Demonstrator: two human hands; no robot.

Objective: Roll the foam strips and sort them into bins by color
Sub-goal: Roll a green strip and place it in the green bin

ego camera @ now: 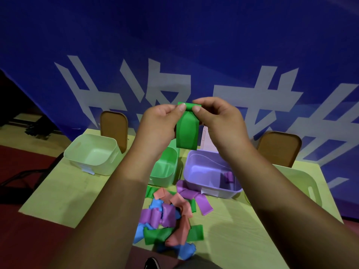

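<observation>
Both hands are raised above the table (58, 191), pinching the top end of a green strip (187, 131). The left hand (161, 121) and right hand (219, 117) each close thumb and fingers on the strip's curled top edge; the rest hangs down flat. Along the far edge stand a pale bin (91, 154), a green bin (165, 167) and a purple bin (209, 171) holding one purple roll (228, 176). A pile of strips (171, 218) lies near the front edge.
</observation>
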